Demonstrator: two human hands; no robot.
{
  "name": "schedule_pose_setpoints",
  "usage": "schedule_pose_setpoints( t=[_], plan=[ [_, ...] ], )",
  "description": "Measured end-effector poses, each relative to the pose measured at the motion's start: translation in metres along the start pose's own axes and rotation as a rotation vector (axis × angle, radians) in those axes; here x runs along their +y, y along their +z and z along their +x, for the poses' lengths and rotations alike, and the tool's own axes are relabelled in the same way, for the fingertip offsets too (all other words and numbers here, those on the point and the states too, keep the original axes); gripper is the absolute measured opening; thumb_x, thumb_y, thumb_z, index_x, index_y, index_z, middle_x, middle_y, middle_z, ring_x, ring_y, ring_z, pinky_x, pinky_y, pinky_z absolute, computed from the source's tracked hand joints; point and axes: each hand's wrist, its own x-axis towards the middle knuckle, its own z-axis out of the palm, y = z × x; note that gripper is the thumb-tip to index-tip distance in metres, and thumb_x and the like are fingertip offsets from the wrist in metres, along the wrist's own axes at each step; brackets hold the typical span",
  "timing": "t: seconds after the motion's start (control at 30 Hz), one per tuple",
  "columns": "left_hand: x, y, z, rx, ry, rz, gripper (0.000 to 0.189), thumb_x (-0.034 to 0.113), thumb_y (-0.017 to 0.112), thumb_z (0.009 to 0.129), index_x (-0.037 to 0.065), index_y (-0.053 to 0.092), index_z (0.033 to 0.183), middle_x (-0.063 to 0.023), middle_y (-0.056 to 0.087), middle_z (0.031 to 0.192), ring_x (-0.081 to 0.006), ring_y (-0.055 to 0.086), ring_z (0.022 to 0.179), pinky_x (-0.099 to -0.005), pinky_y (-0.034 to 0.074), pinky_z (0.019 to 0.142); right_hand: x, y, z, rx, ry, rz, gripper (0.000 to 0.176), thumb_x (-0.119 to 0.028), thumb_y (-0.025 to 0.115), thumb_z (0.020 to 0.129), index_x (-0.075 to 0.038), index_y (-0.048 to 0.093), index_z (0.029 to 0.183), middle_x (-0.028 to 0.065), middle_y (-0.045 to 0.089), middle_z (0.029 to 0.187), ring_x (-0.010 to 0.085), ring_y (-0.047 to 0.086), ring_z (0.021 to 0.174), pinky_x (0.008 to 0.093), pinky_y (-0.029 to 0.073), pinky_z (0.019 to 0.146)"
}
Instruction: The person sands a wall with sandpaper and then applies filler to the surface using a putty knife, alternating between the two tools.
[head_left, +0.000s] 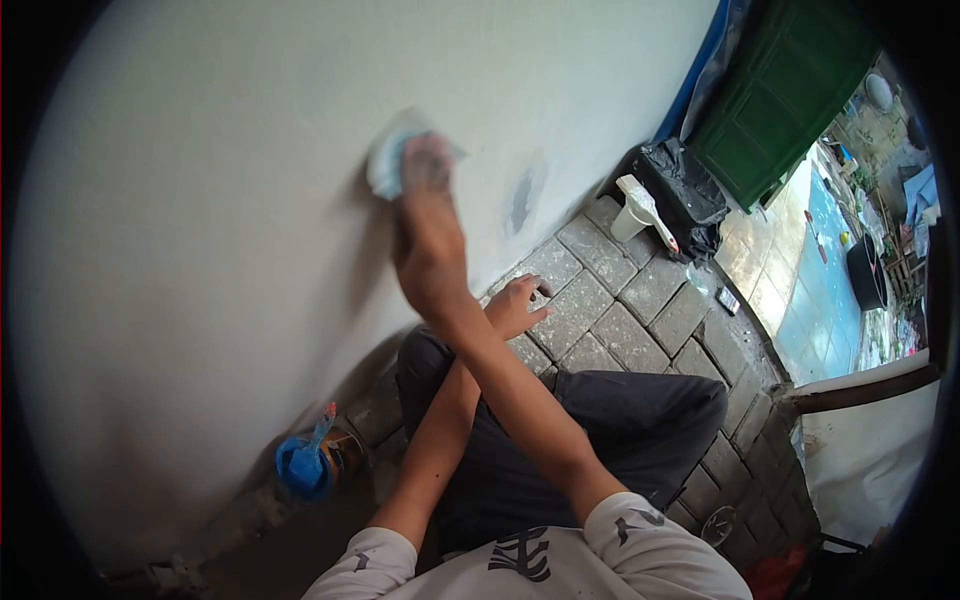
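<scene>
My right hand (pixel 428 165) is pressed to the white wall (pixel 250 150), smeared by motion. Under its fingers is a pale blue-white cloth (pixel 388 165), flat against the plaster; its exact kind is blurred. The right forearm crosses over the left one. My left hand (pixel 517 306) hangs past my bent knee, above the paving near the foot of the wall, with its fingers apart, loosely bent and holding nothing. A dark grey patch (pixel 523 200) marks the wall to the right of the cloth.
A blue pot (pixel 303 470) with a brush in it stands at lower left by the wall. On the grey paving bricks (pixel 630 335) sit a white container (pixel 632 218) with a white-handled tool, and a black plastic-covered box (pixel 685 180). A green door (pixel 785 95) leans beyond.
</scene>
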Motion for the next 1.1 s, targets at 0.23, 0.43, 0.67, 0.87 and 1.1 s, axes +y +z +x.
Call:
schedule_pose_setpoints(
  t=[0.23,0.43,0.67,0.87,1.1],
  plan=[
    [0.000,-0.002,-0.005,0.056,0.007,0.016,0.027,0.018,0.076,0.084,0.007,0.064,0.105,-0.0128,0.063,0.100,-0.0288,0.064,0.094,-0.0396,0.052,0.086,0.015,-0.010,-0.017,-0.023,0.077,-0.022,0.059,0.017,0.050,0.086,0.008,0.046,0.144,0.0290,0.048,0.146,0.0412,0.039,0.142,0.0484,0.032,0.118],
    [0.000,0.001,-0.003,0.150,0.064,0.020,0.029,0.017,0.077,0.082,0.005,0.064,0.105,-0.0148,0.065,0.104,-0.0339,0.064,0.102,-0.0416,0.049,0.091,0.037,-0.020,-0.041,-0.129,0.090,-0.023,0.057,0.015,0.049,0.089,0.010,0.041,0.145,0.0311,0.043,0.149,0.0422,0.036,0.144,0.0473,0.032,0.119],
    [0.010,-0.003,-0.003,0.120,-0.043,0.004,0.028,0.016,0.076,0.082,0.005,0.064,0.104,-0.0144,0.067,0.105,-0.0335,0.064,0.105,-0.0418,0.049,0.093,0.043,-0.019,-0.050,-0.116,0.143,-0.010,0.058,0.015,0.047,0.093,0.009,0.035,0.149,0.0357,0.036,0.151,0.0433,0.033,0.144,0.0453,0.035,0.117],
    [-0.007,0.005,0.000,0.135,0.041,0.015,0.027,0.016,0.075,0.083,0.005,0.064,0.105,-0.0126,0.067,0.104,-0.0306,0.065,0.098,-0.0399,0.051,0.088,0.044,-0.017,-0.048,-0.099,0.185,0.005,0.069,0.019,0.047,0.086,0.007,0.031,0.152,0.0321,0.035,0.154,0.0409,0.032,0.145,0.0423,0.034,0.118],
    [-0.004,0.003,0.000,0.149,0.068,0.035,0.025,0.016,0.074,0.084,0.005,0.064,0.103,-0.0121,0.066,0.101,-0.0296,0.065,0.094,-0.0394,0.051,0.086,0.044,-0.021,-0.025,-0.065,0.060,-0.091,0.066,0.016,0.049,0.089,0.003,0.036,0.152,0.0316,0.037,0.152,0.0398,0.035,0.143,0.0382,0.048,0.103]
  ],
)
